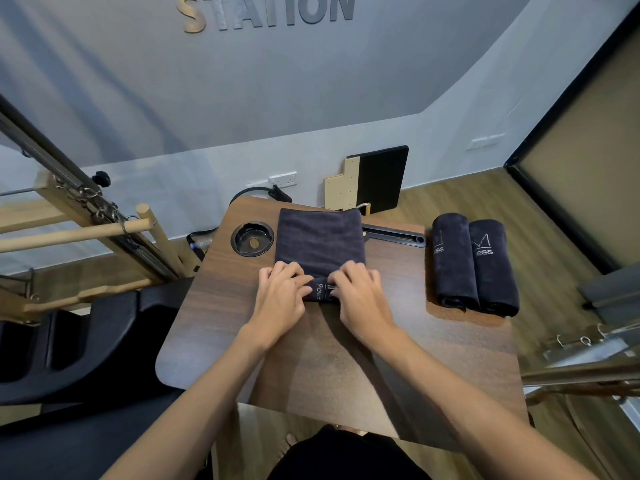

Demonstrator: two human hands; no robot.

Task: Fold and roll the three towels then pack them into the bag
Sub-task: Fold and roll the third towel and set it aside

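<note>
You are on the last of the three towels. Two rolled dark navy terry towels with pale embroidered lettering (pixel 475 263) already lie touching side by side at the right edge of the dark wood-grain counter (pixel 221 327), well to the right of the round black cup recess (pixel 252 238) sunk into it. The third dark navy terry towel (pixel 320 242) lies folded into a flat strip just to the right of that recess, and only its near end has been turned over into the start of a roll. Your left hand (pixel 282 293) and right hand (pixel 360 292) sit side by side on that small roll, each grip curled over the fabric with the fingertips tucking it, so both have hold of the towel. Most of the strip beyond your fingers is not yet rolled. By my reading, you must finish this roll and then pack all three; no bag shows anywhere in this view, so I cannot say where it waits.
</note>
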